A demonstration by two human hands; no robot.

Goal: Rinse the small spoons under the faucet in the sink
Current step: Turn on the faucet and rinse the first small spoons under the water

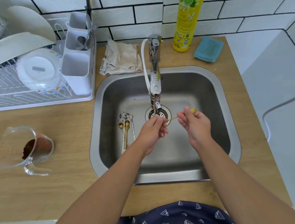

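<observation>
A thin gold spoon [172, 118] stretches between my two hands over the steel sink [213, 95]. My left hand [152, 130] pinches one end just below the faucet [154, 91], where a thin stream of water falls. My right hand [194, 123] grips the other end, and a gold tip pokes out above its fingers. Several small spoons [127, 129], gold and silver, lie side by side on the sink floor left of the drain [158, 113]. Some of their bowls carry brown residue.
A glass measuring jug [24, 149] with brown powder stands on the wooden counter at left. A dish rack [32, 68] with plates and a cutlery holder sits behind it. Behind the sink lie a folded cloth [122, 57], a yellow detergent bottle [186, 19] and a blue sponge [208, 49].
</observation>
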